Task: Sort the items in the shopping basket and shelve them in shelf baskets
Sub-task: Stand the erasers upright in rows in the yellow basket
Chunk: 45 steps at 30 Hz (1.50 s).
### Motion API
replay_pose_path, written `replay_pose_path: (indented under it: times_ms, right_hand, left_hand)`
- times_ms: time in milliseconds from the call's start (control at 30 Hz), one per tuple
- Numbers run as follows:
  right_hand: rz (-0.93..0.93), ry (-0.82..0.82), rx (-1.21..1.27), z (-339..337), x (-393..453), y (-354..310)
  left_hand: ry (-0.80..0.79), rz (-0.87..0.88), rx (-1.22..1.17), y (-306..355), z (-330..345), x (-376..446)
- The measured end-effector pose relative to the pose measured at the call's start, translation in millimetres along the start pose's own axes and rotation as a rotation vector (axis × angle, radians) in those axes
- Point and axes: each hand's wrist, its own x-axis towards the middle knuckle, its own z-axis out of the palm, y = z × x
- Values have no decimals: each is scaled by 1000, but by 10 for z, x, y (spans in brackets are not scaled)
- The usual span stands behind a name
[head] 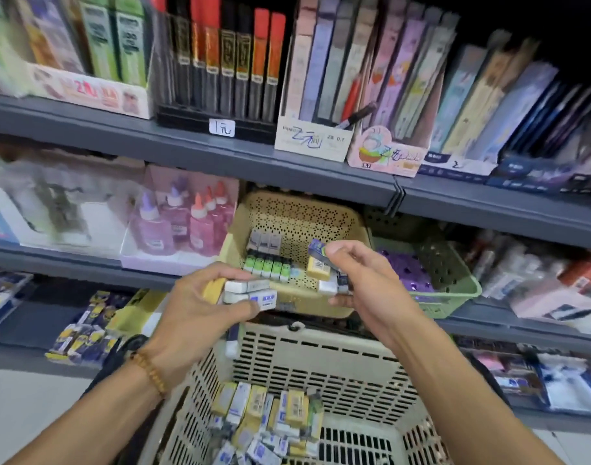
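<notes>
Here, a person stands before grey store shelving (pixel 321 169) with both hands raised over a cream shopping basket (pixel 317 364) whose floor is heaped with small boxed erasers (pixel 270 417). The left hand (pixel 200 307), a beaded bracelet (pixel 149 370) at its wrist, is closed around a stack of white erasers (pixel 250 293) with one yellow piece tucked behind. The right hand (pixel 368 283) pinches a blue-wrapped eraser (pixel 318 248) between thumb and forefinger, with a yellow eraser (pixel 318 268) and other pieces cradled in the fingers below. Both hands hover at the front rim of a tan perforated shelf basket (pixel 297 216), which already holds rows of green and grey packs. A green shelf basket (pixel 448 280) sits just beside it to the right, and bottles of pink and purple glue (pixel 183 223) stand to the left
</notes>
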Motion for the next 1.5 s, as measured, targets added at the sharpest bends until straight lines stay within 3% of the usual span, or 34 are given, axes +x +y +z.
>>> replay_pose_path:
  times_ms: [333, 433, 600, 800, 1333, 1500]
  right_hand:
    - [181, 78, -420, 1, 1205, 225]
    - [211, 15, -492, -81, 1377, 323]
    - [425, -190, -819, -144, 1409, 429]
    - [274, -225, -1167, -112, 1347, 349]
    - [168, -318, -1343, -52, 1318, 318]
    - [260, -432, -1304, -46, 1303, 254]
  left_hand:
    - [76, -38, -125, 88, -193, 419]
    - [77, -41, -153, 95, -205, 451]
    - [48, -52, -199, 98, -182, 459]
    - [11, -56, -238, 81, -138, 440]
    - [27, -44, -261, 86, -181, 466]
    - [24, -45, -276, 102, -197, 473]
